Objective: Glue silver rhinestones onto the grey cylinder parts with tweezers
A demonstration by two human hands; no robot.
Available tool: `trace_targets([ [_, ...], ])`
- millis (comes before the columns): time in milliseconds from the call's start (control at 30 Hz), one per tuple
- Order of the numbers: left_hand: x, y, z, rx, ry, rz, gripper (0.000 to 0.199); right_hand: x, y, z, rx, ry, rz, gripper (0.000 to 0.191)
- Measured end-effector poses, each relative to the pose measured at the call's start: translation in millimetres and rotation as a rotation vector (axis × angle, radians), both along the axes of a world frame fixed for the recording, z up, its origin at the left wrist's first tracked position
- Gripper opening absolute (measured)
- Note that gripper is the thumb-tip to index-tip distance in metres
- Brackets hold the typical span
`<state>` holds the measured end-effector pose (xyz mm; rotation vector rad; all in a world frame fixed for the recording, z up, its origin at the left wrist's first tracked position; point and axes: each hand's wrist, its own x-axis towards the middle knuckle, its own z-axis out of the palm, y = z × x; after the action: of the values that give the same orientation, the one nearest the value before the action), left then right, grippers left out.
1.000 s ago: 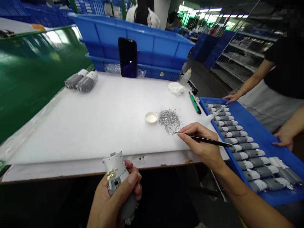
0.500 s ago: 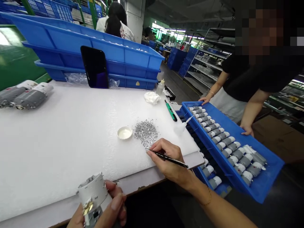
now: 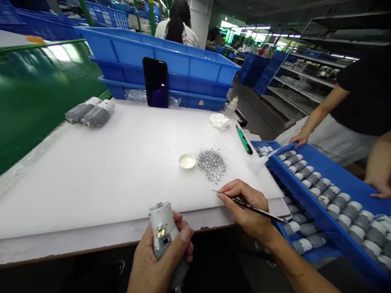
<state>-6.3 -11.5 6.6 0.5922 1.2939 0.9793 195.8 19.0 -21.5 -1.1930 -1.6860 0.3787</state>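
My left hand (image 3: pixel 166 256) is wrapped round a white and grey cylindrical motor-like unit (image 3: pixel 161 219), held tilted at the table's near edge, with a small brass-coloured piece on its side. In my right hand (image 3: pixel 247 203) a pair of slim dark tweezers (image 3: pixel 253 208) is pinched, tip pointing left. That tip stays just short of a pile of tiny silver metal parts (image 3: pixel 211 165); whether it grips one is too small to tell. Left of the pile lies a shallow round white lid (image 3: pixel 187 161) with pale contents.
Two similar units (image 3: pixel 91 112) lie at the back left. A phone (image 3: pixel 155 83) leans on stacked blue crates (image 3: pixel 195 65). A green knife (image 3: pixel 244 139), crumpled tissue (image 3: pixel 219 121) and dropper bottle (image 3: pixel 231 107) are at right. Beyond, a co-worker's hand (image 3: pixel 301 137) touches a blue tray (image 3: pixel 345 162) of units.
My view has swung left, so the table things appear farther right. The unit in my left hand now shows more of its body. The co-worker's tray has shifted, uncovering units in the tray beneath.
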Motion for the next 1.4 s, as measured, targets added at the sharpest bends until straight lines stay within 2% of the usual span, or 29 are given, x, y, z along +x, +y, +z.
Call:
trace_targets([
  [300, 15.2, 9.0, 4.8, 0.119, -0.02, -0.03, 0.027, -21.8, -20.0, 31.5, 0.158, -0.195, 0.175, 0.016],
  [500, 16.1, 9.3, 7.5, 0.11, -0.12, 0.035, 0.026, -28.8, -26.9, 37.0, 0.163, -0.213, 0.294, 0.019],
  [567, 14.0, 7.5, 9.1, 0.065, -0.193, 0.064, 0.027, -31.3, -28.9, 39.1, 0.17, -0.202, 0.295, 0.018],
  [733, 6.7, 3.6, 14.7, -0.159, -0.423, 0.108, 0.031, -36.7, -31.1, 50.9, 0.134, -0.084, 0.243, 0.02],
  [800, 4.5, 4.1, 14.9, -0.203, -0.494, 0.137, 0.028, -39.0, -30.3, 54.1, 0.125, -0.055, 0.25, 0.021],
  [933, 0.9, 4.8, 11.7, -0.24, -0.614, 0.117, 0.021, -43.8, -28.7, 55.8, 0.096, 0.007, 0.288, 0.025],
  [1067, -0.2, 2.6, 12.2, -0.212, -0.547, 0.14, 0.026, -46.2, -28.8, 55.5, 0.079, 0.041, 0.294, 0.028],
  [1400, 4.7, 0.5, 16.6, -0.101, -0.396, 0.154, 0.032, -41.7, -27.5, 47.4, 0.11, -0.108, 0.378, 0.026],
])
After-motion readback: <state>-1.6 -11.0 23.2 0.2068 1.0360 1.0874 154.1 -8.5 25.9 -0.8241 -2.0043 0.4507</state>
